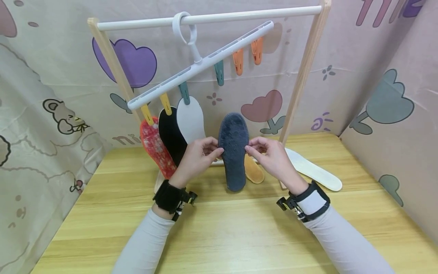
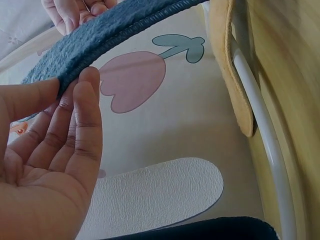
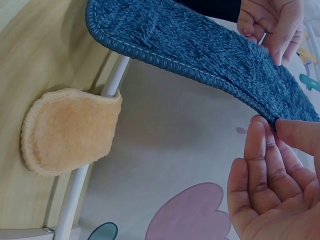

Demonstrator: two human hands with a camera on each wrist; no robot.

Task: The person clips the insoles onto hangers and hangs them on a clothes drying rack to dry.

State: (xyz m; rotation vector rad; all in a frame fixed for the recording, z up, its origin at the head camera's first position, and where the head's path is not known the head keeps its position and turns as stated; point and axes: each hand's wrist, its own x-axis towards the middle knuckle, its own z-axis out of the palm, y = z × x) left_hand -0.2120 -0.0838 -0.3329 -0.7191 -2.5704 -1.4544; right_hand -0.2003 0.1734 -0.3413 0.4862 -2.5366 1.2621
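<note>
Pinching the blue insole [image 1: 234,154] from afar, I have the left hand [image 1: 198,155] gripping one long edge between thumb and fingertips, and the right hand [image 1: 271,155] gripping the opposite edge likewise; holding only the rims probably serves to keep it flat and upright, and leaves its plush face showing; it is in front of the frame, lower than the hanger [image 1: 202,66], though from my views I cannot quite tell whether its bottom end touches the table [image 1: 222,232]; the hanger slopes, likely because the red insole [image 1: 155,146], the black one [image 1: 170,129] and the white one [image 1: 191,118] all weigh on its low end, while the teal clip [image 1: 219,73] and orange clips [image 1: 238,62] on the rising side carry nothing; the tan insole [image 3: 72,132] bends over the lower rail [image 3: 74,195], its softness presumably letting it drape; the cream insole [image 1: 315,170] lies at the right, just beside the post [image 1: 303,76].
</note>
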